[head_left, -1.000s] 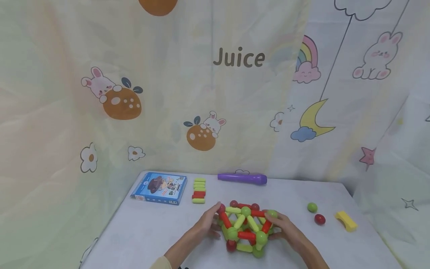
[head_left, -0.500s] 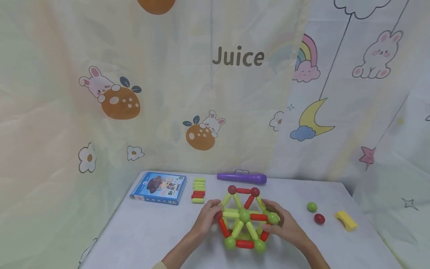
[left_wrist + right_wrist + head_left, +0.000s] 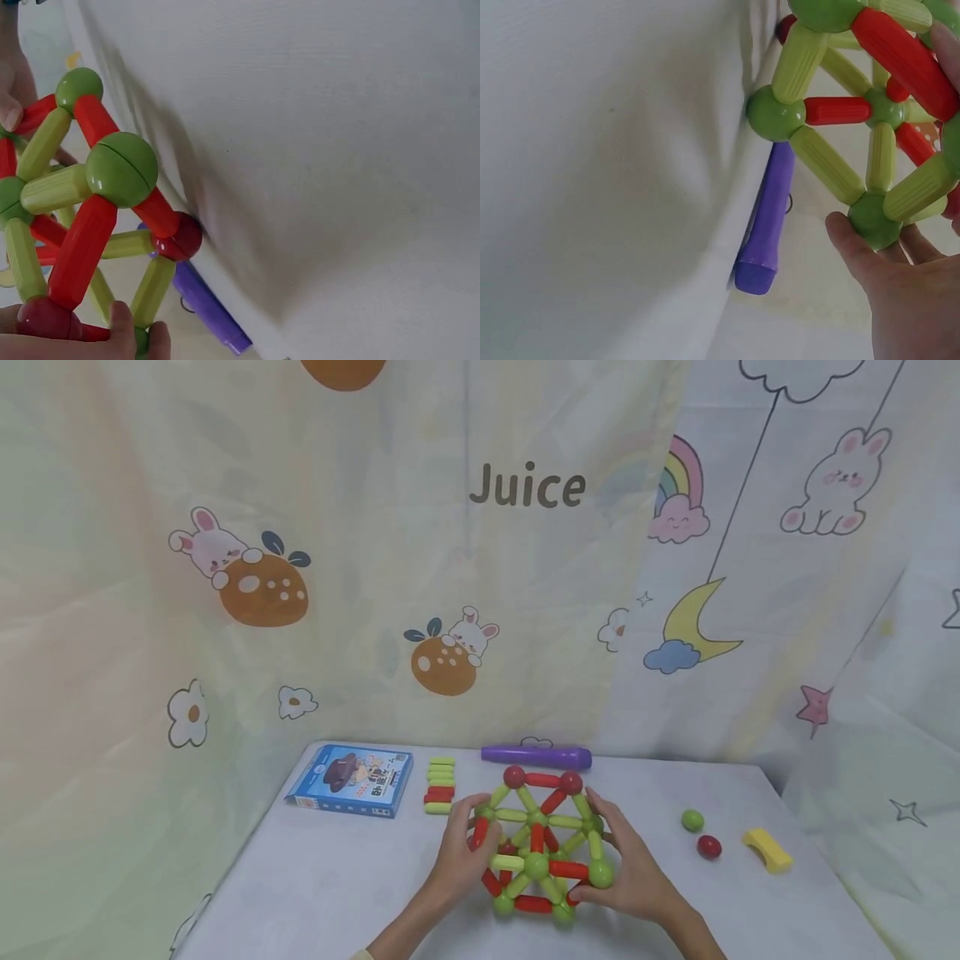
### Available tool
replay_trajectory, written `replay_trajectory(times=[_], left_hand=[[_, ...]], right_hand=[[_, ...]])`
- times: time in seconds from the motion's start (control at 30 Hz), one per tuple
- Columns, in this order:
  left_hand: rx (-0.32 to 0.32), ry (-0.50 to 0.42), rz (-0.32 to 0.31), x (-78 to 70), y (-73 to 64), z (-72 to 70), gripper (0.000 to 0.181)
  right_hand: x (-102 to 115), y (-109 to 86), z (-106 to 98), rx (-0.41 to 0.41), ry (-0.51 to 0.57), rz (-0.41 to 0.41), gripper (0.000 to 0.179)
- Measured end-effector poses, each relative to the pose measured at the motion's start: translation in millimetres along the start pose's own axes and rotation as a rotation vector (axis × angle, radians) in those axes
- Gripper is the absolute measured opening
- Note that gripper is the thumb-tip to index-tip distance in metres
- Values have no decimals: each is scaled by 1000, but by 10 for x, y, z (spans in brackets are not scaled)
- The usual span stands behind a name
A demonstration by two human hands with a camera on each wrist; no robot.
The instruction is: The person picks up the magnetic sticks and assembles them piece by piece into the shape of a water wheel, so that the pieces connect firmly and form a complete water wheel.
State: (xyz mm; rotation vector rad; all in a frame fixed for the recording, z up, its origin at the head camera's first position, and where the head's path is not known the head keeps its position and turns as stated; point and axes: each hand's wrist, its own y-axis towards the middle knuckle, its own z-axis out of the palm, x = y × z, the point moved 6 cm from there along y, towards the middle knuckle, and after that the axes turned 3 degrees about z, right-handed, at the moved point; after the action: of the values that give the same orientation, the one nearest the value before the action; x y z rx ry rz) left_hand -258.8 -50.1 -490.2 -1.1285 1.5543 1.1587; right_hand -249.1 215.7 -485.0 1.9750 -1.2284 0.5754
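Observation:
Both hands hold a cage-like model (image 3: 537, 865) built from red and green balls joined by red and yellow-green rods. My left hand (image 3: 459, 852) grips its left side, with the thumb in front and the fingers around a corner ball and rod. On the other side my right hand (image 3: 633, 872) has its thumb low near a red rod and its fingers up behind the frame. The right wrist view shows the right fingers around a green ball (image 3: 875, 220). At the lower left of the left wrist view, left fingertips (image 3: 122, 330) touch rods beside a red ball (image 3: 49, 318).
A blue picture box (image 3: 351, 779) lies at the back left of the white table (image 3: 300, 885). Beside it is a row of loose rods (image 3: 440, 783). A purple microphone-shaped toy (image 3: 536, 757) lies at the back. To the right are a green ball (image 3: 692, 820), a red ball (image 3: 709, 847) and a yellow arched block (image 3: 768, 850).
The model has been lifted and tilted so its far side rises, then turned in both hands. Both hands have shifted their grip along its sides. The loose pieces stay put.

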Motion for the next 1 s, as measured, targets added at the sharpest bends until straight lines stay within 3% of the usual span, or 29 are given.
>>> replay_trajectory(times=[0.17, 0.37, 0.87, 1.0], left_hand=[[10, 19, 59, 24, -7, 14, 58], [19, 77, 88, 72, -40, 55, 69], [3, 109, 93, 71, -144, 179, 72], [15, 103, 57, 84, -151, 146, 69]], right_hand=[[12, -10, 15, 19, -28, -13, 137], [-24, -34, 59, 56, -77, 16, 138], [-40, -78, 138, 106, -6, 38, 141], [-33, -86, 127, 105, -21, 32, 142]])
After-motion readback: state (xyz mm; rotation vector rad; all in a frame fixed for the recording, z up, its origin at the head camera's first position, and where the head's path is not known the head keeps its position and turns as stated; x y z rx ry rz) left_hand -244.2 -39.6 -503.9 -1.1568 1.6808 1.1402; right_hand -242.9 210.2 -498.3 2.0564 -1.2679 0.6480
